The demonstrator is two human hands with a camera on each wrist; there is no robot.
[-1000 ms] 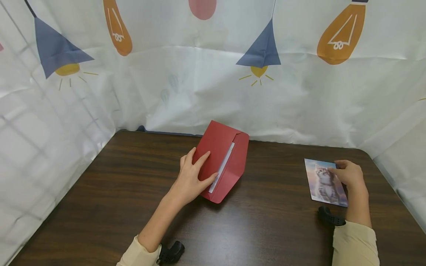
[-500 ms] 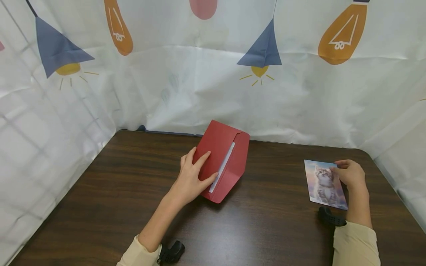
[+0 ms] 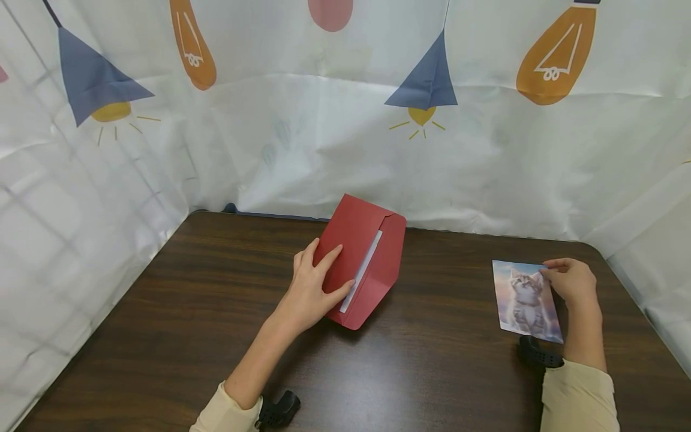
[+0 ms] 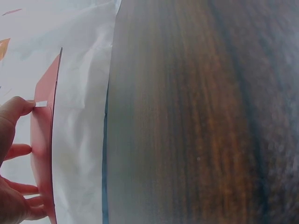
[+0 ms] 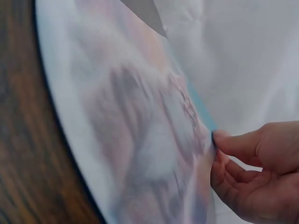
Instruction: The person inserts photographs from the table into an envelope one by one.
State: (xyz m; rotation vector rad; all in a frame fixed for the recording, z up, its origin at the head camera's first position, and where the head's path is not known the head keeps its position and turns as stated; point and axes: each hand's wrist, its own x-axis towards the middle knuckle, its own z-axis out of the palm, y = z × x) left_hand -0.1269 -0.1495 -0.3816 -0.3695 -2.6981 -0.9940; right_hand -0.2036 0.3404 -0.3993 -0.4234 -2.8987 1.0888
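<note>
On the dark wood-grain surface (image 3: 216, 312) lie two paper things: one red paper envelope (image 3: 363, 258) near the middle, toward the far edge, and one glossy photo card printed with a grey tabby kitten (image 3: 526, 300) at the right side, well apart from it. The envelope's pointed flap is folded open toward the near right, and one white strip shows along the fold where the flap meets the body. No writing, brand or label can be read on the envelope, and the card shows only the kitten against a pink and blue sky.

The left hand (image 3: 312, 288) rests on the left part of the envelope, fingers straight and spread, pressing it flat, with the thumb tip at the white strip; the left wrist view shows the same thumb against the strip's end. The right hand (image 3: 571, 281) has its grip clamped on the far right corner of the card, thumb and curled fingers pinching the edge, and the right wrist view shows that corner lifted and the card bowed off the wood.

Behind the surface hangs one white printed cloth backdrop (image 3: 335, 138). Counted in the head view, it carries two orange bulbs, two blue cone lamps with yellow rays, and one pink shape cut off at the top edge.
</note>
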